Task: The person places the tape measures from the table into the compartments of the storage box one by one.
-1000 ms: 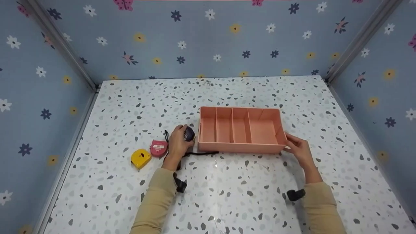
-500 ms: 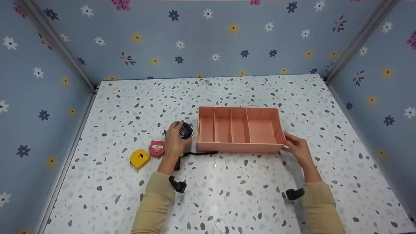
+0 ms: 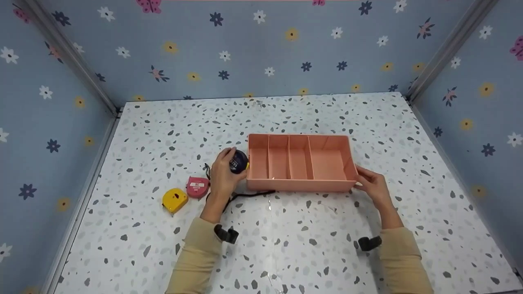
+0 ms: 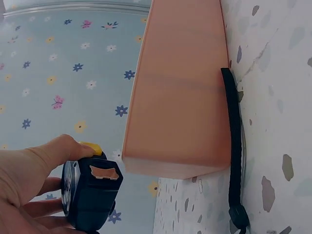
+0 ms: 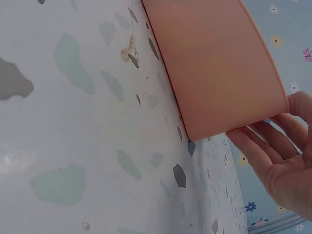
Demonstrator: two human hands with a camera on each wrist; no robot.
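With the pink box (image 3: 300,186) taken as the dial's centre in the head view, the navy tape measure (image 3: 238,161) is found at nine o'clock, just beside the box's short end. It is grasped by the left hand (image 3: 223,175), the thumb bent to its near side and the fingers curled about its far side. In the left wrist view it is seen lifted off the table (image 3: 310,245), with a yellow button (image 4: 91,147) set under the thumb. Whether its case is touched to the box's rim cannot be told.

At about half past three, the right hand (image 3: 375,190) is rested against the box's other short end. Its fingers are loosely extended and laid on the end wall, their tips partly hidden; a firm grip is not shown.

The box is divided into four compartments, the widest at the three o'clock end. From the left hand, a red tape measure (image 3: 197,187) is placed at eight o'clock, and from that a yellow tape measure (image 3: 175,200) is placed at eight o'clock again, close by. A black strap (image 3: 255,194) is stretched along the table at seven o'clock of the box, near its front wall. The surroundings are enclosed by flower-patterned panels (image 3: 245,41).
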